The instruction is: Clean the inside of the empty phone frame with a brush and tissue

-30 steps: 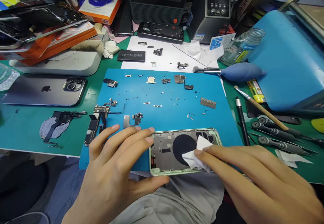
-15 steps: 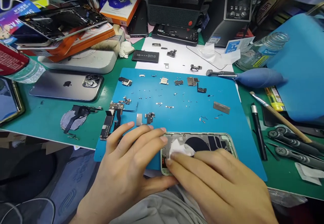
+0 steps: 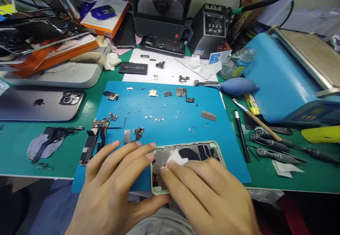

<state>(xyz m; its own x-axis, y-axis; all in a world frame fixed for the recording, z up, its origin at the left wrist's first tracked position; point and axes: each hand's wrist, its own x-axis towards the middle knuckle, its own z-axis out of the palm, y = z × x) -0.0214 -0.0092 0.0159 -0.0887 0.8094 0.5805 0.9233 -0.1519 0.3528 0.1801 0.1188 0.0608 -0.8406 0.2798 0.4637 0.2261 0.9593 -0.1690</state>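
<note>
An emptied phone housing (image 3: 160,158) with a pale green frame lies at the near edge of the blue mat (image 3: 170,132). My left hand (image 3: 114,182) grips its left end, fingertips along the far edge and thumb at the near edge. Inside the housing, my right hand (image 3: 204,192) presses a crumpled white wipe (image 3: 176,157) against the metal floor with bunched fingertips. That hand covers the housing's lower right part. To the left of my left hand lie a logic board (image 3: 89,146) and flex cables; a small black part (image 3: 138,133) sits just beyond its fingers.
Small screws and brackets (image 3: 159,119) are spread over the mat. A battery (image 3: 133,68) rests on white paper behind. Screwdrivers (image 3: 273,153), a brush (image 3: 256,119), a black pen-like tool (image 3: 241,135) and a blue air blower (image 3: 236,86) lie right. A dark phone (image 3: 45,102) lies left.
The head view has swung right, so the bench appears shifted left. My right hand and the wipe have slid slightly within the housing, away from its left end. My left hand keeps its grip.
</note>
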